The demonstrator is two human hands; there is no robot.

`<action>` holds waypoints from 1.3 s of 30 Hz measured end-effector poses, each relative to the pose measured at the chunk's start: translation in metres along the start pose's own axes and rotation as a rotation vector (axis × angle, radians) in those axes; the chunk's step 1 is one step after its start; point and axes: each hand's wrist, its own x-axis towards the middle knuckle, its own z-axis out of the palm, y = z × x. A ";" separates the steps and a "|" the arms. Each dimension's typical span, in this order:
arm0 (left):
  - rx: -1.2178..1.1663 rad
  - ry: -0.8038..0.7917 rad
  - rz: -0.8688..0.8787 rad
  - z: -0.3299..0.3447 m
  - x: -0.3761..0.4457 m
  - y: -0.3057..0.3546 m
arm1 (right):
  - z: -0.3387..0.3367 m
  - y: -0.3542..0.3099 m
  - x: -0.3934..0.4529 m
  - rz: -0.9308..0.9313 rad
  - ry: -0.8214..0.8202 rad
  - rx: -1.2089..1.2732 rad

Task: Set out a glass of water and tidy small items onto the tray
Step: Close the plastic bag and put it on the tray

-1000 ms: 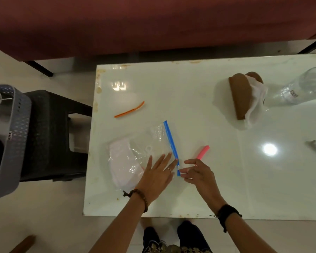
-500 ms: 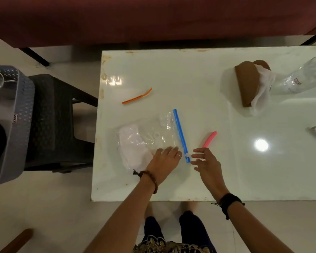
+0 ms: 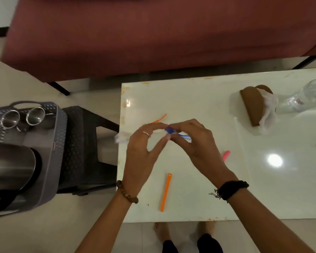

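The left hand (image 3: 144,143) and right hand (image 3: 192,141) pinch the zip bag's blue seal (image 3: 171,132) above the table (image 3: 199,179), seemingly to work it, though blur obscures which way.

Dim warm indoor light, round lamp glare on glossy table (image 3: 199,99), motion-blurred hands, wide-angle edge bending

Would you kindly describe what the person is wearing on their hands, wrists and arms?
Both forearms are bare, with no sleeves in view. The left hand has a thin metallic ring on one finger and a brown beaded bracelet at the wrist. The right hand shows no ring; its wrist carries a black woven band with loose thread ends.
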 end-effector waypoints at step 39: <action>-0.623 0.673 -0.471 -0.071 0.053 -0.027 | 0.011 -0.002 0.024 0.111 -0.351 -0.122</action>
